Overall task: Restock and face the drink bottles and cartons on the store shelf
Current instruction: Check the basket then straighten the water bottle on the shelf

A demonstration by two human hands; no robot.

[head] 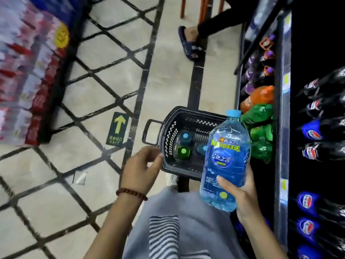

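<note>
My right hand grips a large blue drink bottle with a light blue cap, held upright above the black shopping basket on the floor. My left hand hovers beside the basket's left rim, fingers loosely bent, holding nothing. Inside the basket stand a green-capped bottle and two blue-capped bottles. The store shelf runs along the right, with green bottles, an orange bottle, purple bottles on the lower tier and cola bottles on the upper tier.
Another person's foot in a dark slipper stands in the aisle ahead near the shelf. A blurred stack of red and white packs fills the left side. A green exit arrow sticker lies on the tiled floor.
</note>
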